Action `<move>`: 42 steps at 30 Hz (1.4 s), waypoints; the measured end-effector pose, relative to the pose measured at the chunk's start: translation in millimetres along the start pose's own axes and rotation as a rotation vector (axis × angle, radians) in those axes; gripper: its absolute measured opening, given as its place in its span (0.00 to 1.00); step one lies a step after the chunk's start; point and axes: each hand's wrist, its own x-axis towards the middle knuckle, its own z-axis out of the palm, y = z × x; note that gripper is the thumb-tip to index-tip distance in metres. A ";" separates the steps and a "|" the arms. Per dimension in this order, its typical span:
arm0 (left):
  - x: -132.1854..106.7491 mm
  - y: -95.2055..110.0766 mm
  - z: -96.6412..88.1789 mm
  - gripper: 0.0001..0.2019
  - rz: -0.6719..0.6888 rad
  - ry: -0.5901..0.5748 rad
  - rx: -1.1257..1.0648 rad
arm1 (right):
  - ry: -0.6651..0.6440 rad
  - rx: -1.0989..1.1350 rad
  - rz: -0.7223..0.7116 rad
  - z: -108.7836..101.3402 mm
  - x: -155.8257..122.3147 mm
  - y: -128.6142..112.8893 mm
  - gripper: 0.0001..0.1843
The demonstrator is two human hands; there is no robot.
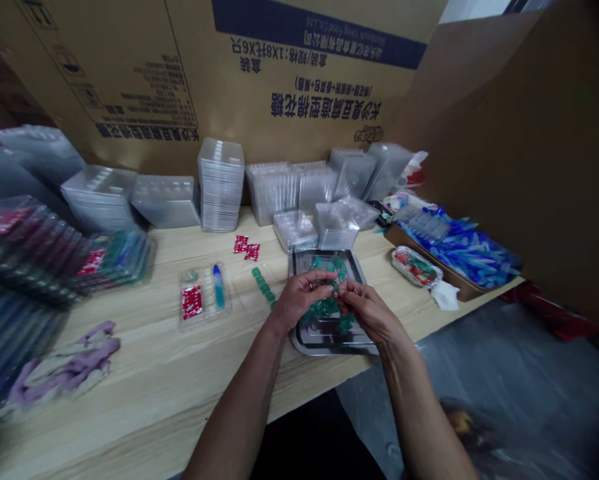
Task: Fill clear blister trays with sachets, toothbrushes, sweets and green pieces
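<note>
Left hand [302, 300]: thumb and fingers pressed together, pinching a green strip [329, 305]; right hand [367, 310]: fingertips closed on the same strip, just beside the left; strip held over a steel tray [329, 348]; clear tray [204, 313] with red sachet [192, 301] to the left; green pieces [262, 285] in a row between; all on a wooden table [144, 380].

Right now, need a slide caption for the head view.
Left hand and right hand pinch green packets over a steel tray.

- small pieces [327, 308] on steel tray [329, 349]
- plastic insert [204, 297] at tray's 9 o'clock
- stacked plastic inserts [221, 185] at 11 o'clock
- shallow box [459, 284] at 2 o'clock
- cardboard carton [304, 87] behind everything, 12 o'clock
</note>
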 end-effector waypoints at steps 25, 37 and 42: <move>-9.5 1.0 -3.4 0.13 0.145 -0.109 1.323 | 0.308 -0.052 -0.008 -47.4 -6.6 28.9 0.27; 1.1 -15.8 0.4 0.11 0.009 0.268 0.264 | 0.332 -0.016 -0.038 -43.0 -11.1 20.5 0.26; 2.1 -18.0 4.7 0.11 -0.104 0.314 0.049 | 0.337 -0.393 -0.211 -31.1 -9.8 22.1 0.22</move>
